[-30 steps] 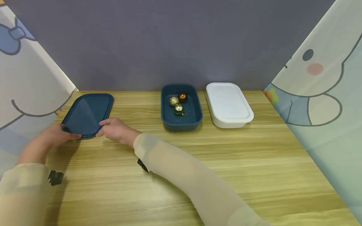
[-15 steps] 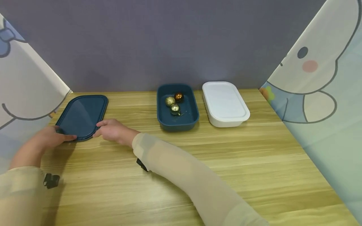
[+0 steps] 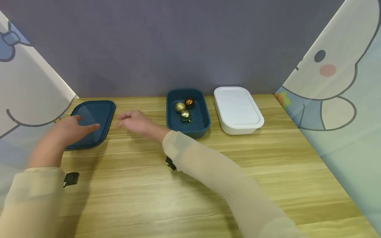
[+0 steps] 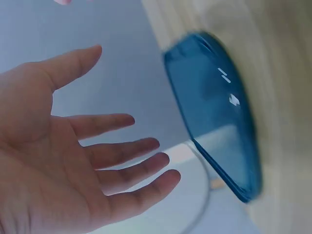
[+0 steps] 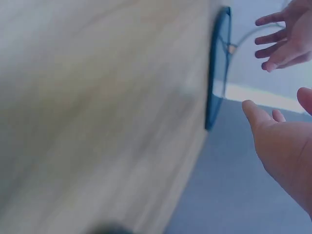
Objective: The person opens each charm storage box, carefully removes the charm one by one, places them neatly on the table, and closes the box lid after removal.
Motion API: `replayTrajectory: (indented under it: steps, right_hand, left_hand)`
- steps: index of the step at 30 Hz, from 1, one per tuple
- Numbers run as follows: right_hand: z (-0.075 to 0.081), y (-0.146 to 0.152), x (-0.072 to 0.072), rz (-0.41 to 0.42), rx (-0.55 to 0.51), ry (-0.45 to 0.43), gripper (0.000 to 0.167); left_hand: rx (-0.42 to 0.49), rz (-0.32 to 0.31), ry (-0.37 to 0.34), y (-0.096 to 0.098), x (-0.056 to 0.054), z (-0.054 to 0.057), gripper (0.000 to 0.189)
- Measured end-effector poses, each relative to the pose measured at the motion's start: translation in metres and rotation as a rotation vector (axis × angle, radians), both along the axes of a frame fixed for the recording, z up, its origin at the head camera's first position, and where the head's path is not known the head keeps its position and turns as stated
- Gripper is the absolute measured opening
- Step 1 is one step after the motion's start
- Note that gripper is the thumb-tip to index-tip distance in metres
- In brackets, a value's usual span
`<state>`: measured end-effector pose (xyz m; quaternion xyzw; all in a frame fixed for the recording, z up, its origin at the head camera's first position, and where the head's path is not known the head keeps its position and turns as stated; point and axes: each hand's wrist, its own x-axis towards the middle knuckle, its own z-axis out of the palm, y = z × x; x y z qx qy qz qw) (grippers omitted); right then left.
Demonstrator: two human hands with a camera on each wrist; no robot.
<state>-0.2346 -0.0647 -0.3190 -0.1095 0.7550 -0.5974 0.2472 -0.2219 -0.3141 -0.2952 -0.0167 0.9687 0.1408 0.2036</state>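
A dark blue lid (image 3: 95, 115) lies flat on the table at the far left. My left hand (image 3: 67, 129) hovers over its near left part; in the left wrist view the fingers (image 4: 122, 151) are spread and straight, apart from the lid, and hold nothing. To the right of the lid my right hand (image 3: 135, 122) is raised above the table, holding nothing, its fingers extended toward the lid. A dark blue container (image 3: 196, 123) stands lidless at the back middle. Inside it lie a glittery gold ball (image 3: 180, 107), a shiny gold ball (image 3: 185, 115) and a copper-brown ball (image 3: 189, 102).
A white box (image 3: 239, 109) with its white lid on stands right of the blue container. Behind the wooden table (image 3: 190, 185) rises a grey wall (image 3: 178, 43). Panels with cartoon prints flank the table on both sides.
Both hands have let go of the blue lid's near edge and risen. The right hand has drawn away to the right, and the left has moved up over the lid. The lid stays on the table.
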Motion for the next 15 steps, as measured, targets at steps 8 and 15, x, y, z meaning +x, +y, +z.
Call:
replayTrajectory:
  steps: [8, 15]
  right_hand:
    - [0.023, 0.050, 0.008, -0.023, -0.126, -0.048, 0.039]
    - [0.039, 0.101, 0.026, -0.020, -0.218, -0.055, 0.043]
  left_hand:
    - [0.053, -0.057, 0.087, 0.055, 0.005, 0.021, 0.115]
    - [0.244, -0.101, 0.160, 0.122, 0.006, 0.033, 0.091]
